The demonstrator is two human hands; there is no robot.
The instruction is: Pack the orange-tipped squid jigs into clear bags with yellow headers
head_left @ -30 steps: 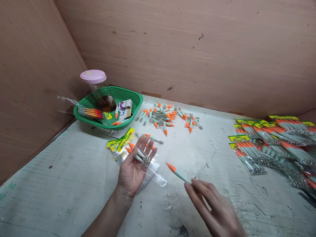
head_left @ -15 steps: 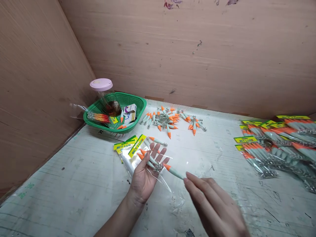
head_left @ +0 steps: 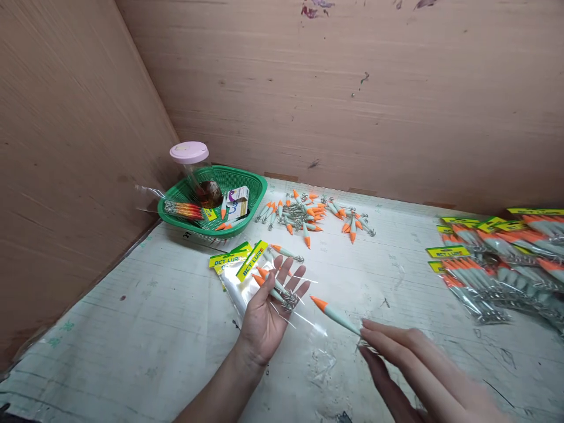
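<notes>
- Left hand [head_left: 264, 320] is palm up and pretty much flat open, fingers spread. It isn't gripping anything; a small bunch of lures [head_left: 275, 285] just lies across the fingers, slim tapered bodies in pale mint with orange cone tips and spiky wire hooks bunched at the palm end.
- Under those fingers sits a clear bag [head_left: 240, 283] of shiny, crinkly plastic, topped by a yellow card label [head_left: 252, 260] with dark print.
- Right hand [head_left: 418, 370] is low on the right and a bit blurred, long fingers pressed together and pinching the hook end of a single lure [head_left: 335, 314]. The orange tip points toward the left hand, close to it but not touching.
- Just past the left fingertips, one stray lure [head_left: 287, 252] lies on the table cover [head_left: 132, 329], a pale, scuffed sheet with faint ruled lines.
- Further back there's a loose heap of lures [head_left: 308, 214] in a tangle.
- Left of that is a green basket [head_left: 258, 189] of plastic mesh, holding a see-through jar with a round pink lid [head_left: 189, 153], plus small boxes.
- Far right: packed bags [head_left: 484, 258] overlapping in a glossy pile.
- Rough brown board walls [head_left: 352, 88] stand behind and at left.
</notes>
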